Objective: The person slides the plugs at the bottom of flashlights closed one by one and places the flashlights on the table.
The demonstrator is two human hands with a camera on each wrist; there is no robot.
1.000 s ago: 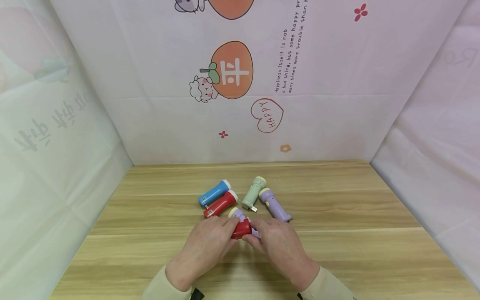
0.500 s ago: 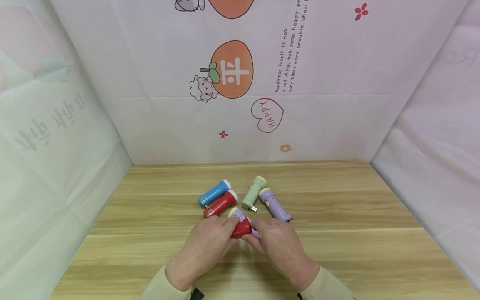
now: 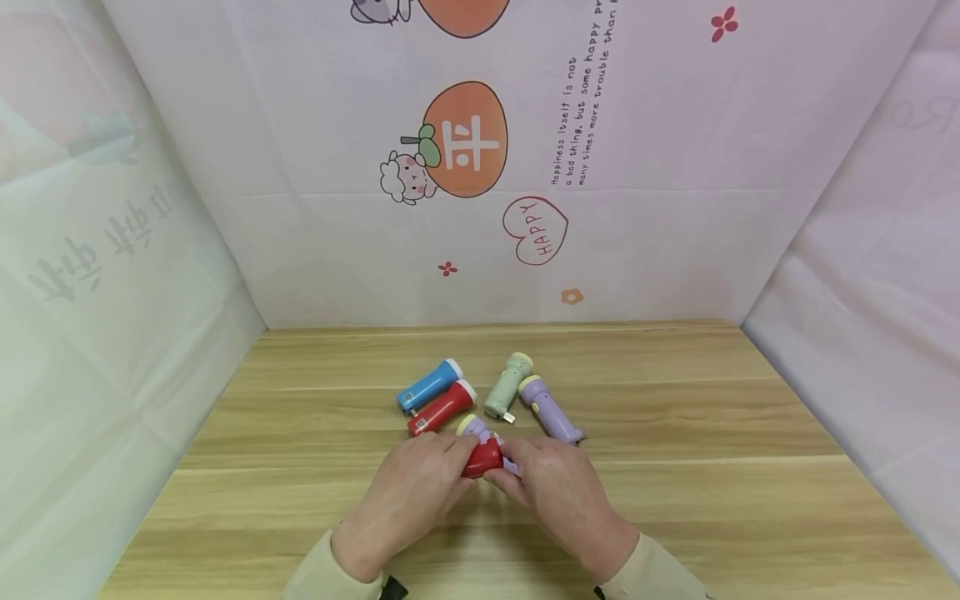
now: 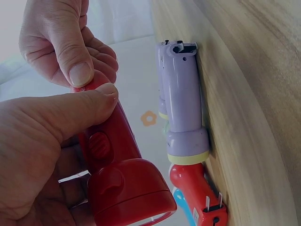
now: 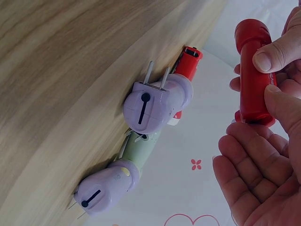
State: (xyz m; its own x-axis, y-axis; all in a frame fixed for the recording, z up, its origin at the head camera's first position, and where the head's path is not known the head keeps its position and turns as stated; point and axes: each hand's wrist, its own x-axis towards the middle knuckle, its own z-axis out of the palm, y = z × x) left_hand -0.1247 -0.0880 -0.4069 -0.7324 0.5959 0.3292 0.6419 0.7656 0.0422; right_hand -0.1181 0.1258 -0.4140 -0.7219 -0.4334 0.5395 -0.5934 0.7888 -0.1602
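A red flashlight (image 3: 483, 458) is held between both hands above the table, its plug end to the right in the head view. My left hand (image 3: 416, 477) grips its body, with the thumb along the barrel (image 4: 117, 141) in the left wrist view. The right hand (image 3: 561, 485) pinches the tail end between thumb and fingers; its other fingers (image 5: 244, 165) spread below that end in the right wrist view. Just beyond the hands lies a purple flashlight (image 3: 472, 427), partly covered in the head view. Its two metal prongs stick out in the right wrist view.
Further back on the wooden table (image 3: 300, 467) lie a blue flashlight (image 3: 427, 387), a second red one (image 3: 441, 408), a pale green one (image 3: 507, 387) with prongs out, and another purple one (image 3: 551, 410). White printed cloth (image 3: 360, 267) walls the back and both sides.
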